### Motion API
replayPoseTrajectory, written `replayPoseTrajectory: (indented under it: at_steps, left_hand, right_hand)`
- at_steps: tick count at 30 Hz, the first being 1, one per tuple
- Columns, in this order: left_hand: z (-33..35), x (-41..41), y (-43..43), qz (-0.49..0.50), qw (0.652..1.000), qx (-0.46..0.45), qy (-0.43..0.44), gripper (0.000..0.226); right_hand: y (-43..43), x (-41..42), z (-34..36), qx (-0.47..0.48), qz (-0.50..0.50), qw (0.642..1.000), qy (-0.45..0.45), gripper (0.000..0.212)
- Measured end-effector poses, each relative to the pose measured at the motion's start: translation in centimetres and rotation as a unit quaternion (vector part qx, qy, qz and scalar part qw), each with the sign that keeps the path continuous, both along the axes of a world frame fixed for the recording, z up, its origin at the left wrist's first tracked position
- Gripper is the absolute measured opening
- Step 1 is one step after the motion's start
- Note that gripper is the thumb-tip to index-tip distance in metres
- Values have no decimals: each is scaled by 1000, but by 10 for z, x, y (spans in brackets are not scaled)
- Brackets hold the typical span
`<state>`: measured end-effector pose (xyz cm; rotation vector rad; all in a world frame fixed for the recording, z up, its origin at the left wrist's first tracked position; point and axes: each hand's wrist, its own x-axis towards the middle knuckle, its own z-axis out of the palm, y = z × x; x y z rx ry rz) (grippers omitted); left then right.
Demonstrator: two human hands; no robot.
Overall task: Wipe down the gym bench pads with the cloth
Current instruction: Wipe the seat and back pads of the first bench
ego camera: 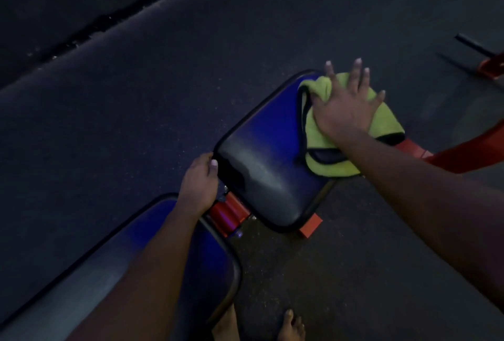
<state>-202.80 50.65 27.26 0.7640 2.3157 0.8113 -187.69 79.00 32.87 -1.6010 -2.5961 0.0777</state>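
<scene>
A blue seat pad [261, 155] with black piping sits in the middle of the view on a red frame. A yellow-green cloth [381, 120] with a dark edge lies on the pad's far right end. My right hand [346, 100] presses flat on the cloth with the fingers spread. My left hand [199, 182] grips the near left corner of the seat pad, the thumb on top. A second, longer blue pad [114, 264] runs to the lower left, partly hidden under my left forearm.
Red frame parts [229, 215] join the two pads, and a red bar [463, 155] runs off to the right. Dark rubber floor [191, 68] surrounds the bench. A dark bar [474, 46] with a red piece lies at the far right. My bare feet [291, 327] stand at the bottom.
</scene>
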Motion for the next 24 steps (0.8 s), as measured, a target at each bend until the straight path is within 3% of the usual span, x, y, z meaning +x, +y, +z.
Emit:
replayPoseTrajectory:
  at_steps: [2,3,6,8,10,12,17,20,24]
  left_hand:
    - [-2,-1,-1,-3,1000,9,-15,51]
    - [-4,-2,-1,1,1000,15,-20,50]
    - [-8,2,-4,15,999,31,-24,50]
    - [-9,4,-3,19,999,34,-19,49]
    - [-11,2,-2,29,999,39,-5,45]
    - [-12,-1,-1,36,998,51,9,40]
    - [-20,-6,-3,32,997,70,5,37]
    - [-20,-9,-5,15,997,77,-1,38]
    - [-14,-16,-14,-15,997,64,-28,39]
  right_hand:
    - [3,-28,4,-11,-55,998,0,77]
    - [-5,-39,4,0,-34,999,-15,77]
    - [-47,-30,-9,61,195,977,-61,80]
    - [-59,9,-16,69,248,966,-31,94]
    - [-55,47,-17,43,122,991,26,105]
    - [-47,55,-12,14,-4,1000,25,103]
    - [-27,-33,-2,12,-55,998,-37,90]
    - [-21,-76,-4,14,10,997,-69,96]
    - [-59,-104,-15,11,224,964,-144,104]
